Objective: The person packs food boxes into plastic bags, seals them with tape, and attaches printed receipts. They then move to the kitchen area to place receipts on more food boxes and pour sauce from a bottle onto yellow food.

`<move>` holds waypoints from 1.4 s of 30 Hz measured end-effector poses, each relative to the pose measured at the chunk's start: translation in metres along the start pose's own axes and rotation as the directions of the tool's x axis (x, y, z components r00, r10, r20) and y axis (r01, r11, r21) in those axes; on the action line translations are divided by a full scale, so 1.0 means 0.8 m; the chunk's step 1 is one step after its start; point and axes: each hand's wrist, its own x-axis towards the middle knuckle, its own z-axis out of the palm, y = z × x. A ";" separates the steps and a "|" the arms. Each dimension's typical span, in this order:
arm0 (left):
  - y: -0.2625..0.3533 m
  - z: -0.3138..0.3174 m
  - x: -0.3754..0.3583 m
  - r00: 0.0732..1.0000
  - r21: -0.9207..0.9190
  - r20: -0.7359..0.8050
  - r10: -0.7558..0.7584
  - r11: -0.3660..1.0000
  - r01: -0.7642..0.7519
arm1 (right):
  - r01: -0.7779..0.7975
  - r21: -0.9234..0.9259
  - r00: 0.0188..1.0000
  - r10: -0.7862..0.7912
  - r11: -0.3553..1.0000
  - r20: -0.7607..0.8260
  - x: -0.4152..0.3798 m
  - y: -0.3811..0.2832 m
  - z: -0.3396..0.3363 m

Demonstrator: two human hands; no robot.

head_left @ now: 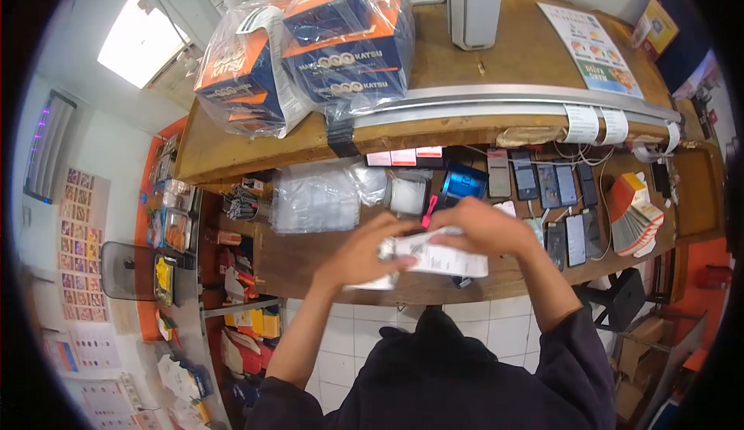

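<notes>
A printed paper receipt (457, 263) is stretched between my two hands over the wooden counter (302, 263). My left hand (358, 253) pinches its left part with thumb and fingers, and a white paper end hangs below that hand. The right part is gripped by my right hand (490, 227), fingers curled over the top edge. Just beyond the fingers lies a bright pink item (429, 208), partly hidden by my right hand. A shiny blue device (465, 180) and a small container (408, 194) sit behind it.
Clear plastic bags (318, 200) lie at left on the counter. Several phones (576, 240) and a stack of folded cartons (635, 217) stand at right. The raised shelf holds bagged boxes (345, 62), a white speaker-like device (474, 8), a menu sheet (589, 46) and receipts clipped to a rail (511, 101).
</notes>
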 end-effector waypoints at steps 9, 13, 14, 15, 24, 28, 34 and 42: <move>-0.025 -0.002 0.039 0.919 -0.334 -0.342 -0.197 0.940 0.077 | -0.336 -0.068 0.869 0.282 0.939 -0.407 0.027 -0.010 -0.129; -0.024 0.050 0.050 0.920 -0.278 -0.311 -0.238 0.949 0.152 | -0.141 -0.291 0.722 -0.103 0.946 -0.684 0.064 0.082 -0.089; -0.023 0.063 0.052 0.928 -0.324 -0.298 -0.223 0.938 0.121 | -0.127 -0.391 0.749 -0.170 0.912 -0.640 0.062 0.089 -0.088; -0.023 0.077 0.054 0.939 -0.369 -0.280 -0.198 0.926 0.086 | -0.099 -0.466 0.749 -0.242 0.879 -0.616 0.060 0.086 -0.088; -0.027 0.076 0.025 0.979 -0.281 -0.125 -0.162 0.952 0.122 | -0.020 -0.614 0.833 -0.327 0.789 -0.447 0.050 0.072 -0.096; -0.061 0.058 -0.058 0.918 -0.337 -0.229 -0.324 0.911 0.237 | -0.017 -0.676 0.803 -0.393 0.737 -0.448 0.053 0.073 -0.090; -0.122 0.067 -0.230 0.780 -0.667 -0.229 -0.583 0.677 0.311 | -0.121 -0.709 0.760 -0.394 0.695 -0.516 0.060 0.076 -0.080; -0.090 0.089 -0.261 0.690 -0.725 -0.330 -0.644 0.641 0.252 | 0.022 -0.375 0.738 -0.268 0.927 -0.619 0.056 0.018 0.042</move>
